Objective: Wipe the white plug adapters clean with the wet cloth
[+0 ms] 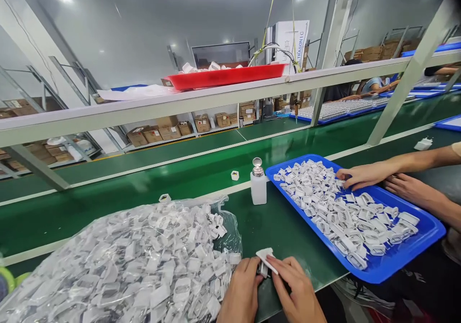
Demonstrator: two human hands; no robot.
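Observation:
Near the bottom centre, my left hand [242, 289] and my right hand [296, 287] are closed around a small white plastic part [265, 255], one on each side of it. A white cloth-like or flat piece cannot be told apart from the part at its top. To the left lies a clear plastic bag [144, 260] heaped with white plastic pieces, close beside my left hand. A white pump bottle [258, 188] stands upright on the green table [288, 236] beyond my hands.
A blue tray [382, 270] of white pieces lies at the right, with another person's hands [370, 174] at it. Two single white pieces [235, 175] [423, 144] rest farther back. Above runs a shelf rail [144, 112] with a red tray [226, 77].

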